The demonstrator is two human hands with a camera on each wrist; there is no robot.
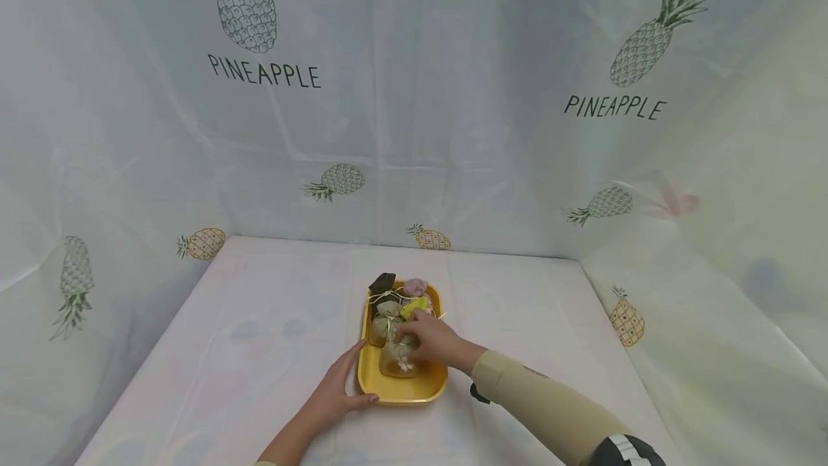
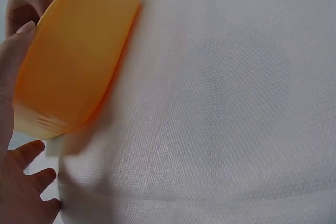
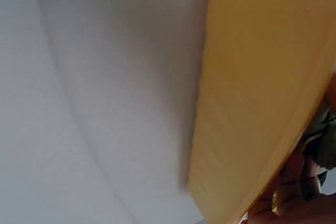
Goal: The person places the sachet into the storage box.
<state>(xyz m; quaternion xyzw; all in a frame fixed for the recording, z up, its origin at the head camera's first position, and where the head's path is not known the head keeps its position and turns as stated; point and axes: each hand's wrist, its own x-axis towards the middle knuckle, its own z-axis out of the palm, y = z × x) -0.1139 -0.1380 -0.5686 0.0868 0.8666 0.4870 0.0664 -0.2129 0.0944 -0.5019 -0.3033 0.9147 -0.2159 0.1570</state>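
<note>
In the head view a yellow tray (image 1: 423,390) stands on the table with several small tied pouches in it. My right hand (image 1: 440,339) reaches in over the tray's right side, its curled fingers and thumb gripping the top of an olive-green pouch (image 1: 396,363) with a small pale flower-like trim. Against the tray's front left corner rests my left hand (image 1: 331,394), fingers fairly straight along the side and thumb by the front edge. Another olive pouch (image 1: 380,329) lies to the left of the gripped one. Behind sit a dark pouch (image 1: 383,282), a pink pouch (image 1: 415,287) and something bright yellow (image 1: 414,307).
White patterned cloth covers the table (image 1: 259,365) around the tray. A hanging curtain (image 1: 440,113) printed with pineapples encloses the back and sides. The tray's outer wall (image 3: 257,87) fills much of the right wrist view.
</note>
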